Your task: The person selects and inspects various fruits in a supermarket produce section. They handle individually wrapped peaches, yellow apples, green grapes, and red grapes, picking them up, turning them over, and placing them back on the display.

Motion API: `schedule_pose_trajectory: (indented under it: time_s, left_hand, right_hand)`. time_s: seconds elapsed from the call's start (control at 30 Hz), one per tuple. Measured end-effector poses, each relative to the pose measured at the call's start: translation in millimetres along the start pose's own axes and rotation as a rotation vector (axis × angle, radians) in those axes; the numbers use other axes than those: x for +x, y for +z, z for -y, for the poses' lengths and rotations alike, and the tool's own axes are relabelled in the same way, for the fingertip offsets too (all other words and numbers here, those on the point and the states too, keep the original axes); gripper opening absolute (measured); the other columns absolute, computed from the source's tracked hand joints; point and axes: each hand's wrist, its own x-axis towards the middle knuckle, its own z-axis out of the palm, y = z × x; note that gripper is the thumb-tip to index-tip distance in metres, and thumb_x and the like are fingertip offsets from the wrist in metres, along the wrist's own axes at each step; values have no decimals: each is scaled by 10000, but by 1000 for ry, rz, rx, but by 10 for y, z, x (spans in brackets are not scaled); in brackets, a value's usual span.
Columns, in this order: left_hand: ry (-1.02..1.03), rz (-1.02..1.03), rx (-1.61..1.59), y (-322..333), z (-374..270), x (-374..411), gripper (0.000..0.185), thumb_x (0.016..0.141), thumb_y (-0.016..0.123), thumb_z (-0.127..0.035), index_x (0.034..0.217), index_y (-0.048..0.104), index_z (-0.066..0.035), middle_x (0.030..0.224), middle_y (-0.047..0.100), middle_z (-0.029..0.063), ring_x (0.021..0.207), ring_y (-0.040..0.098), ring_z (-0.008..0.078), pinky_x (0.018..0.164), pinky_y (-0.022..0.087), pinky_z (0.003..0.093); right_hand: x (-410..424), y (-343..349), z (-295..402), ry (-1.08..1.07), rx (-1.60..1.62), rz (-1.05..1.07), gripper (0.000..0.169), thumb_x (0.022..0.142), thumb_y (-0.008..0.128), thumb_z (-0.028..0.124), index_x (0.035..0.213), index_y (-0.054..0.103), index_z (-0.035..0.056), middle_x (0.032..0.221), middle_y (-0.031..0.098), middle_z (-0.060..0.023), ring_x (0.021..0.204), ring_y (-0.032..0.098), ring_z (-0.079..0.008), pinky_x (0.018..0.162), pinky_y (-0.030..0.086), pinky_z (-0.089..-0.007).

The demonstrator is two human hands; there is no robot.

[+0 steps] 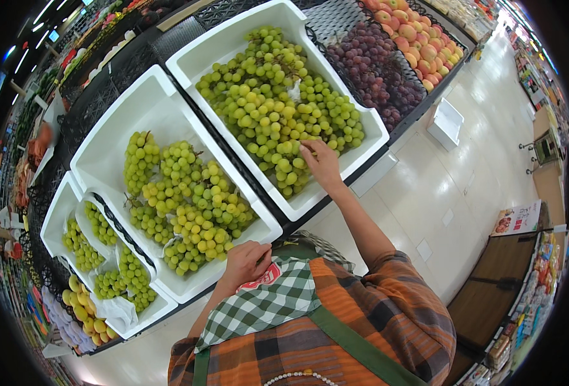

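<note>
My right hand [322, 164] reaches over the near side of a white foam box [308, 205], its fingertips at a heap of green grapes [260, 113]. Whether the fingers pinch a grape cannot be told. Close to my apron [284, 277], my left hand [247, 264] hangs at the near rim of a second white foam box [115, 120], fingers curled and their inner side hidden. Several bunches of green grapes [197, 202] lie in that second box, toward its near side. A smaller foam box [55, 227] at the left holds more green bunches [130, 275] with white wrapping [115, 311].
Dark red grapes [366, 62] and reddish-yellow apples [419, 43] fill the display to the right. Yellow fruit [84, 309] sits at the lower left. A white foam box [446, 124] stands on the tiled floor [410, 193]. Packed shelves [530, 309] line the right.
</note>
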Motion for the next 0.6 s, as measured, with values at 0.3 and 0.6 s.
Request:
schedule_pose_trajectory:
  time_s: [0.3, 0.6]
  left_hand:
    - [-214, 5, -176, 208, 47, 91, 110, 741, 692, -48, 844, 654, -47, 624, 587, 85, 513, 573, 232, 471, 437, 314]
    - [-324, -10, -238, 178, -2, 97, 130, 749, 690, -49, 876, 661, -38, 623, 578, 85, 486, 559, 194, 458, 429, 292]
  right_hand:
    - [37, -72, 112, 76, 47, 147, 303, 845, 677, 286, 957, 613, 12, 850, 613, -123, 764, 619, -244, 690, 491, -336]
    - [-14, -65, 39, 11, 7, 162, 353, 861, 655, 339, 1006, 610, 21, 921, 629, -137, 795, 622, -280, 701, 495, -348]
